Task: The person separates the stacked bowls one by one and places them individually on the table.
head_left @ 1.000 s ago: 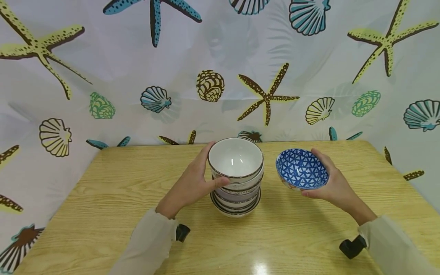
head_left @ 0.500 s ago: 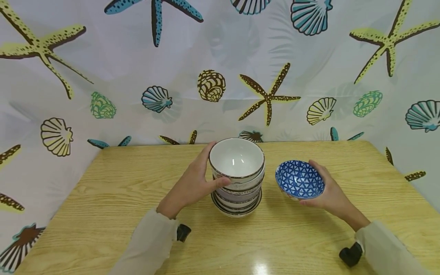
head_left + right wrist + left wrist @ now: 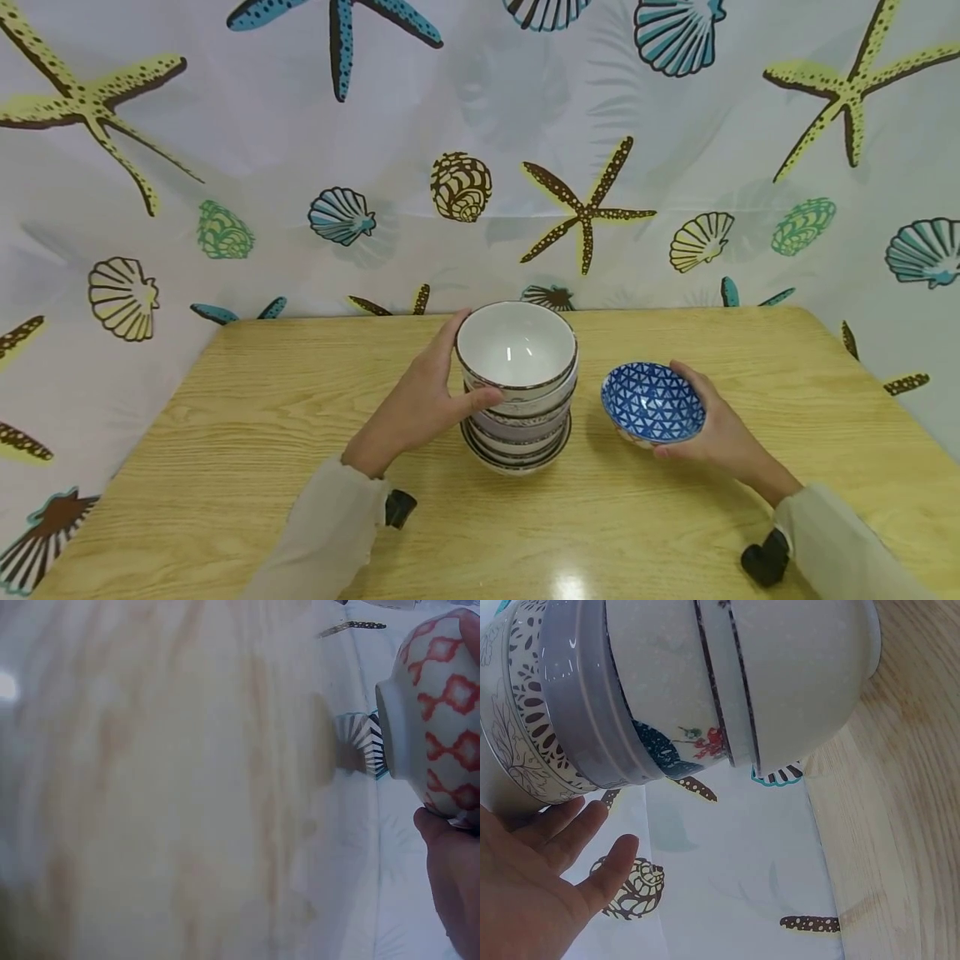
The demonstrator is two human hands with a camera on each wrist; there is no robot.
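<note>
Now lower, blue bowl (image 3: 651, 403) in the right grip (image 3: 716, 435), left grip (image 3: 426, 396) still around bowl stack (image 3: 532, 410)

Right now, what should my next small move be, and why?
I'd probably lower the blue-lined bowl onto the table: the right hand grips it, its foot seems to hang in the air, and the left hand is holding the bowl stack.

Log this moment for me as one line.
Left hand: holds top bowl of bowl stack | Right hand: grips blue-patterned bowl, off table | bowl stack: upright on table
</note>
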